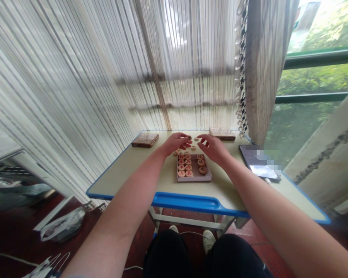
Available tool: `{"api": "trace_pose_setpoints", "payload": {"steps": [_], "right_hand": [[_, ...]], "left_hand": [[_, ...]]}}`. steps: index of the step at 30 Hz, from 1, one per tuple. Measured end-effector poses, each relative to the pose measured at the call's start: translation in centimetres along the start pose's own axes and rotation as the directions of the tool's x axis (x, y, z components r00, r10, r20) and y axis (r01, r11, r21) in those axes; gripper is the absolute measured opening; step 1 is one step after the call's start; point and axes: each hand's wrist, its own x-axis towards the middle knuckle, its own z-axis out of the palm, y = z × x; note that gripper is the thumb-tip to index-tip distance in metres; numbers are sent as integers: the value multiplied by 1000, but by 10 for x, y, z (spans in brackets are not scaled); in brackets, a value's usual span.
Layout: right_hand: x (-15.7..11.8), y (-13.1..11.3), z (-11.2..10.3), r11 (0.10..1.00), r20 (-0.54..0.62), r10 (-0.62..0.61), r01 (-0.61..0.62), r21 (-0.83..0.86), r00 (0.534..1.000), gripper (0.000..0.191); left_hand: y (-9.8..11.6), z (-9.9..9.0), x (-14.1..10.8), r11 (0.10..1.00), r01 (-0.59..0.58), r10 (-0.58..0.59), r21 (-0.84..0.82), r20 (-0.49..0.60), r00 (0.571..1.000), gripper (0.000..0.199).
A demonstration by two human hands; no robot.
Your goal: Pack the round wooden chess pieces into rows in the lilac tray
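A round wooden Chinese chess piece (pixel 189 138) is pinched between the fingertips of my left hand (pixel 177 143), beyond the box. My right hand (pixel 214 147) has its fingers apart with nothing between them, close to a loose piece (pixel 196 139) on the table. Another loose piece (pixel 193 148) lies between the two hands, and a few more sit partly hidden under my left hand. The shallow open box (pixel 195 179) holds red-marked pieces (pixel 188 168) in two columns on its left. Along its right side are dark-marked pieces (pixel 202 163), with bare box floor in between.
The pale table (pixel 127 170) has a blue rim with a pen groove (pixel 188 201) at the front. A closed box (pixel 145 139) lies back left, another lid-like box (pixel 222 133) back right. A tablet or phone (pixel 258 162) rests at the right. Sheer curtains hang behind.
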Motion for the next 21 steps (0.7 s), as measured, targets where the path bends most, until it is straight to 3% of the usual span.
{"api": "trace_pose_setpoints", "payload": {"steps": [7,13,19,21], "right_hand": [[-2,-7,-2,996,-20,-87,87,-16,996,26],[-4,-11,-4,992,-51,-114,111,-62,992,25],[-6,-17,-10,978,-83,-143,128,-167,986,24],[-4,-15,-15,978,-74,-121,106,-177,990,25]], "left_hand": [[4,1,-3,979,-109,109,175,9,994,41],[6,2,-4,983,-90,87,159,25,996,40],[13,6,-10,985,-69,51,159,117,992,38],[11,4,-7,982,-66,51,179,92,995,39]]}}
